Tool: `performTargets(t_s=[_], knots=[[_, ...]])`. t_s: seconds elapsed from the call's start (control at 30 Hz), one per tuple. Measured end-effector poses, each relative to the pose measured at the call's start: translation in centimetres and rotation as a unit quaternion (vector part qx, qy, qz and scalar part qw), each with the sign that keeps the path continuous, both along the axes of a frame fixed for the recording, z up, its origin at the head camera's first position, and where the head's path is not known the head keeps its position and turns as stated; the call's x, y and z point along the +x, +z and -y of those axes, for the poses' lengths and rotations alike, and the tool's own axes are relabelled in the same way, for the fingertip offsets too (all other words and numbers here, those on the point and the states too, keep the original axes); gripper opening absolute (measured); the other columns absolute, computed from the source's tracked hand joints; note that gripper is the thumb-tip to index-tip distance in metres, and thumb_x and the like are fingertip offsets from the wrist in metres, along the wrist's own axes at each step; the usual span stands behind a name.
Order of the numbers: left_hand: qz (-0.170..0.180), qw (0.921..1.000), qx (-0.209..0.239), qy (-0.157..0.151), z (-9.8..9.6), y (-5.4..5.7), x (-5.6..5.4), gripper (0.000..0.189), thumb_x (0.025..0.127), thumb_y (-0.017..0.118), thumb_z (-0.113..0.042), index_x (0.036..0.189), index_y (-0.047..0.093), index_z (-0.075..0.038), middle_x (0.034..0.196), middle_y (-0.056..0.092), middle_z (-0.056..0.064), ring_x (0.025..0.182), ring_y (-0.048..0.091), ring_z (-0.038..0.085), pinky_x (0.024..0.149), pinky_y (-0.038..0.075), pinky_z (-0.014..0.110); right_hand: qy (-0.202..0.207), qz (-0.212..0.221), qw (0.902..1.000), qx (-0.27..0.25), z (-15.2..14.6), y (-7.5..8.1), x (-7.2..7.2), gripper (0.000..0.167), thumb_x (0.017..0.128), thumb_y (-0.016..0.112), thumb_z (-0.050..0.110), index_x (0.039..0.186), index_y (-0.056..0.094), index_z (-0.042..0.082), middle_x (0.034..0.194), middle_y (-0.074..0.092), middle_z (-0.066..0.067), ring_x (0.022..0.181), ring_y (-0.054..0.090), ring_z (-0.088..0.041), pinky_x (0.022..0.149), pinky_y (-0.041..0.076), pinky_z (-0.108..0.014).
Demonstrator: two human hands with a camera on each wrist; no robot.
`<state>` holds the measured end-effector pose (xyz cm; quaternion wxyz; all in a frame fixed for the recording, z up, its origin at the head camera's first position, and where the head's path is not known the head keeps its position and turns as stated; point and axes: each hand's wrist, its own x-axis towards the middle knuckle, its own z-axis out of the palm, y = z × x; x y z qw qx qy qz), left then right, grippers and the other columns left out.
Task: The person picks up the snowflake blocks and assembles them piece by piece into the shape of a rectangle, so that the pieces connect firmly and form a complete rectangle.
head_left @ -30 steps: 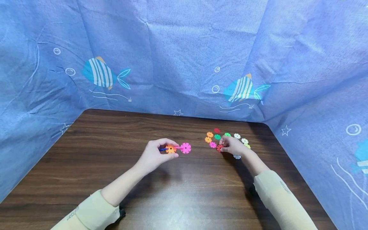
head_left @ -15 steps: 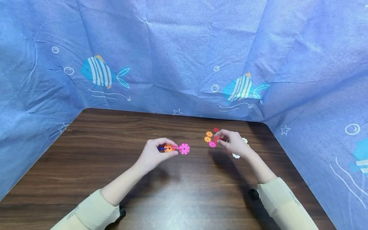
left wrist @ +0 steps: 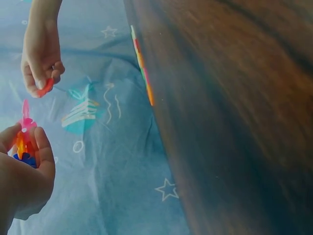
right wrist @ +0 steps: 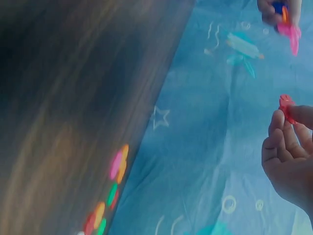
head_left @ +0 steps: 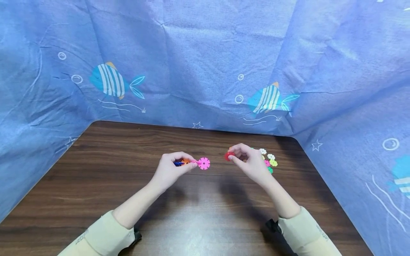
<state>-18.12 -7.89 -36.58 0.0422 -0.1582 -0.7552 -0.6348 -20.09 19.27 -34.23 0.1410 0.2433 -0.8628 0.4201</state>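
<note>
My left hand (head_left: 171, 169) holds a short chain of notched plastic snowflake discs above the table, between thumb and fingers. The chain runs from a blue disc (left wrist: 25, 159) through an orange disc (head_left: 185, 162) to pink pieces, with a flat pink disc (head_left: 204, 163) sticking out to the right. The fingers partly cover the blue and orange ones. My right hand (head_left: 251, 161) pinches a red snowflake disc (head_left: 229, 156) by its edge between thumb and fingertips. In the right wrist view the red disc (right wrist: 286, 106) is apart from the chain, with a gap between the hands.
Several loose discs lie at the back right of the wooden table (head_left: 134, 142), among them a white disc (head_left: 271, 156) and a yellow disc (head_left: 273, 163). My right hand hides part of this group. A blue fish-print curtain (head_left: 198, 64) hangs around the table's back and sides.
My right hand has lifted the red disc from the group of loose discs and carried it left, towards the chain. My left hand has tilted the chain slightly and otherwise stays in place.
</note>
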Motion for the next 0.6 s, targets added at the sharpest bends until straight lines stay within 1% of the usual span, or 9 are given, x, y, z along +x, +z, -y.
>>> performTargets(t_s=[0.07,0.1,0.13,0.27,0.33,0.4,0.5,0.6], knots=[[0.005,0.9999,0.013,-0.003,0.0,0.0,0.0,0.01,0.079,0.078,-0.018,0.087,0.074,-0.014,0.081,0.071,0.004,0.069,0.066,0.029,0.062,0.055,0.043,0.0,-0.009,0.9999,-0.01,0.8,-0.4,0.3,0.014,0.082,0.073,0.01,0.094,0.067,0.015,0.079,0.069,0.002,0.062,0.061,-0.012,0.055,0.05,-0.024],[0.005,0.9999,0.014,-0.003,-0.1,0.1,0.0,0.011,0.079,0.078,-0.018,0.087,0.074,-0.014,0.08,0.071,0.004,0.068,0.066,0.027,0.062,0.055,0.043,0.0,-0.015,0.9998,-0.016,0.9,-1.1,0.2,0.015,0.081,0.075,0.012,0.093,0.067,0.017,0.079,0.069,0.005,0.062,0.061,-0.01,0.056,0.05,-0.024],[0.008,0.9998,0.018,-0.003,-0.1,0.1,-0.1,0.011,0.079,0.078,-0.018,0.088,0.074,-0.013,0.08,0.071,0.005,0.069,0.066,0.028,0.062,0.055,0.045,0.0,-0.017,0.9996,-0.02,1.3,-1.4,0.3,0.014,0.081,0.075,0.013,0.092,0.067,0.018,0.079,0.069,0.006,0.062,0.06,-0.007,0.057,0.051,-0.024],[0.011,0.9997,0.022,-0.002,-0.3,0.1,-0.1,0.012,0.079,0.078,-0.02,0.088,0.074,-0.013,0.079,0.071,0.005,0.07,0.066,0.033,0.06,0.055,0.038,0.009,-0.018,0.9987,-0.047,2.4,-2.6,0.7,0.014,0.08,0.075,0.013,0.089,0.066,0.017,0.077,0.069,0.005,0.064,0.062,-0.007,0.058,0.052,-0.024],[0.013,0.9997,0.023,0.0,-0.3,0.0,-0.1,0.013,0.078,0.078,-0.021,0.088,0.074,-0.013,0.079,0.071,0.005,0.071,0.066,0.037,0.058,0.055,0.033,0.017,-0.019,0.9977,-0.062,2.8,-2.9,0.9,0.013,0.081,0.075,0.011,0.088,0.065,0.015,0.077,0.069,0.003,0.065,0.062,-0.007,0.058,0.053,-0.024],[0.014,0.9997,0.021,0.003,-0.3,0.0,-0.1,0.014,0.078,0.078,-0.021,0.088,0.074,-0.013,0.078,0.071,0.005,0.072,0.065,0.038,0.057,0.054,0.031,0.021,-0.024,0.9968,-0.074,3.0,-3.0,1.0,0.013,0.081,0.074,0.009,0.088,0.064,0.013,0.077,0.069,0.001,0.065,0.062,-0.008,0.059,0.053,-0.024],[0.013,0.9998,0.012,0.007,-0.3,-0.1,-0.1,0.015,0.078,0.078,-0.021,0.088,0.074,-0.012,0.079,0.071,0.006,0.07,0.066,0.033,0.057,0.054,0.032,0.024,-0.035,0.996,-0.079,3.3,-2.9,1.3,0.014,0.08,0.075,0.007,0.088,0.064,0.01,0.077,0.069,-0.003,0.065,0.062,-0.009,0.062,0.053,-0.023],[0.014,0.9999,0.005,0.005,-0.2,-0.2,-0.1,0.015,0.079,0.078,-0.02,0.089,0.074,-0.01,0.081,0.071,0.007,0.068,0.066,0.027,0.059,0.055,0.032,0.027,-0.049,0.9959,-0.071,3.5,-2.8,1.5,0.016,0.078,0.075,0.005,0.089,0.064,0.008,0.077,0.07,-0.006,0.065,0.063,-0.011,0.063,0.054,-0.024]])
